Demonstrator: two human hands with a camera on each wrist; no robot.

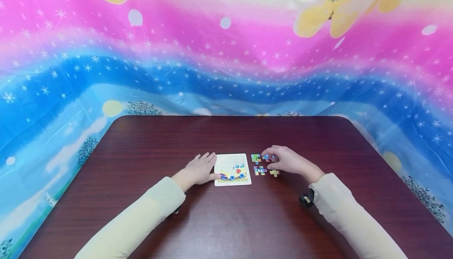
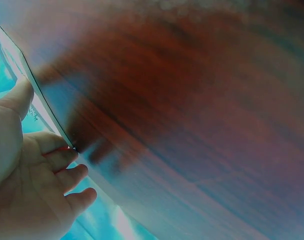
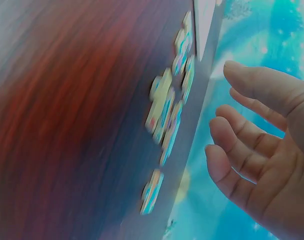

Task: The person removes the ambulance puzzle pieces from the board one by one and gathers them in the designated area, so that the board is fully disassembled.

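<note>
A square white-rimmed puzzle board (image 1: 226, 161) lies flat on the table, its lower part showing a yellow vehicle with blue wheels. My left hand (image 1: 198, 169) rests at the board's left edge, fingers spread and thumb touching the near-left corner area. To the board's right lie several loose jigsaw pieces, among them a green one (image 1: 255, 158), a blue-and-purple one (image 1: 260, 171) and a yellowish one (image 1: 274, 173). Over these pieces hovers my right hand (image 1: 288, 160), fingers loosely bent. In the right wrist view nothing shows between its fingers (image 3: 224, 165); it partly hides pieces in the head view.
The dark wooden table (image 1: 226, 219) extends around the board on all sides. Behind it hangs a colourful printed cloth (image 1: 212, 54). A black strap device (image 1: 306, 198) sits at the right wrist.
</note>
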